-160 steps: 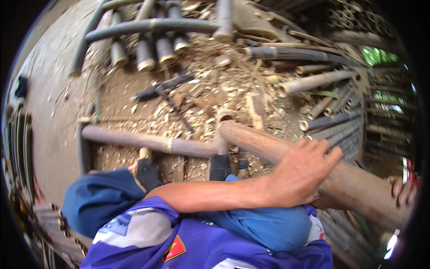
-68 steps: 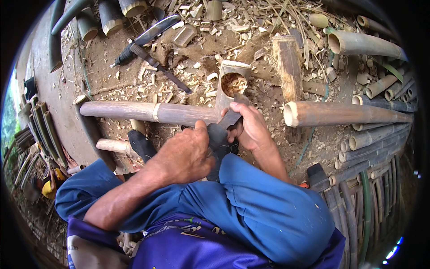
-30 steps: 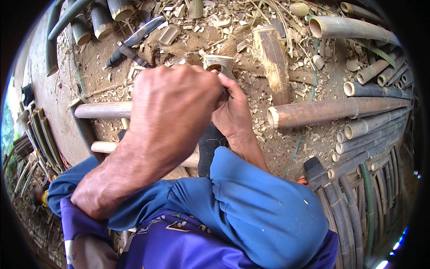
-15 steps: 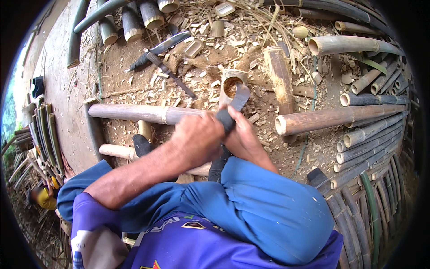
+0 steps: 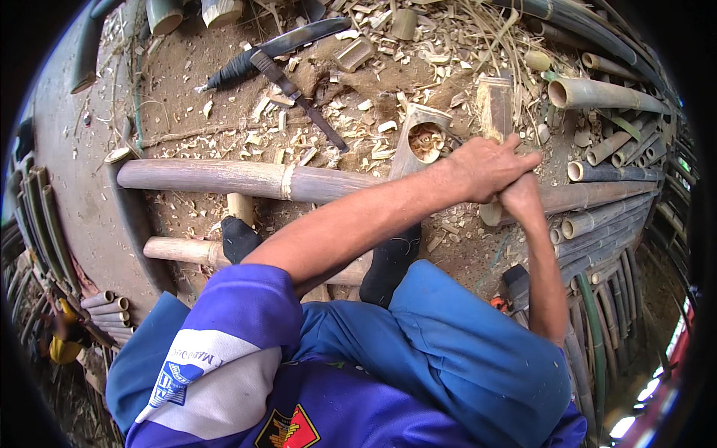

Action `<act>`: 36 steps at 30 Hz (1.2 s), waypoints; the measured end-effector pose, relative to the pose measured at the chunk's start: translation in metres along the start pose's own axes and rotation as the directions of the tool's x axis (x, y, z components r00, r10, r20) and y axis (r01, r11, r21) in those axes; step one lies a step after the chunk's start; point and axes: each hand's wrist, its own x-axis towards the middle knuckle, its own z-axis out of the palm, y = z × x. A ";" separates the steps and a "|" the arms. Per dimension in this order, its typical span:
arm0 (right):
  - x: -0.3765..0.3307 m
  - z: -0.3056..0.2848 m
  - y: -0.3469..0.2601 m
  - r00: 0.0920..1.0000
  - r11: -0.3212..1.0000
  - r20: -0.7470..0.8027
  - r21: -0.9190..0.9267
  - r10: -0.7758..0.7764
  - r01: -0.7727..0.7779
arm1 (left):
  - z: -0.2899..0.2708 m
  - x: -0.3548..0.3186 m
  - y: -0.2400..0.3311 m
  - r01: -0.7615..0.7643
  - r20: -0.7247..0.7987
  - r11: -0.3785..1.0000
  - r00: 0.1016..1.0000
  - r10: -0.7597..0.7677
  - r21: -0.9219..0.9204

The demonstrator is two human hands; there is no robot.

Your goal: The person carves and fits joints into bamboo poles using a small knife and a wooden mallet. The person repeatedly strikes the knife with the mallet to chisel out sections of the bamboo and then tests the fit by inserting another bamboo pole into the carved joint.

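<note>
My left arm reaches across to the right, and my left hand [image 5: 489, 166] is closed over my right hand [image 5: 520, 200]. Both grip the near end of a bamboo pole [image 5: 597, 196] that runs off to the right. Its pale cut end shows just below my left hand. A short bamboo piece with a hollow opening [image 5: 424, 139] stands just left of the hands, against a long pole [image 5: 246, 179] lying crosswise. A wooden block [image 5: 493, 106] stands right behind the hands. No blade shows in either hand.
My black-socked feet [image 5: 388, 263] rest on a second pole [image 5: 179, 249]. A large dark knife [image 5: 278, 48] and a long-handled tool [image 5: 299, 98] lie among wood chips at the back. Stacked bamboo [image 5: 614, 146] fills the right side, cut tubes [image 5: 163, 10] the top left.
Half a second ago both hands were at the hollow bamboo piece with a dark blade. They have shifted right onto the end of the right-hand pole, and the blade is out of sight.
</note>
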 end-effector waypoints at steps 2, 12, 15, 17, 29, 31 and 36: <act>0.012 -0.020 -0.002 0.979 0.980 -0.086 -0.087 -0.185 0.178 | 0.000 -0.001 -0.005 -0.008 -0.189 0.998 0.982 -0.004 -0.065; 0.042 -0.080 -0.099 0.698 0.545 0.004 -0.623 -0.716 0.562 | -0.007 -0.027 -0.026 -0.070 -0.730 0.915 0.629 -0.268 -0.397; 0.048 -0.080 -0.114 0.560 0.403 0.014 -0.679 -0.829 0.613 | -0.004 -0.033 -0.029 -0.161 -0.849 0.906 0.442 -0.289 -0.392; 0.049 -0.079 -0.110 0.456 0.272 0.070 -0.719 -0.887 0.639 | -0.001 -0.033 -0.027 -0.179 -0.880 0.923 0.405 -0.247 -0.341; -0.019 -0.007 -0.013 0.817 0.874 0.322 0.082 -0.479 0.480 | 0.030 -0.061 0.024 0.084 -0.349 0.957 0.919 -0.182 -0.278; -0.022 0.011 -0.016 0.840 0.881 0.278 0.236 -0.466 0.410 | 0.023 -0.067 0.017 0.090 -0.264 0.952 0.949 -0.170 -0.293; -0.037 0.043 -0.043 0.892 0.866 0.234 0.424 -0.387 0.265 | 0.001 -0.080 0.000 0.057 -0.007 0.965 0.998 -0.061 -0.257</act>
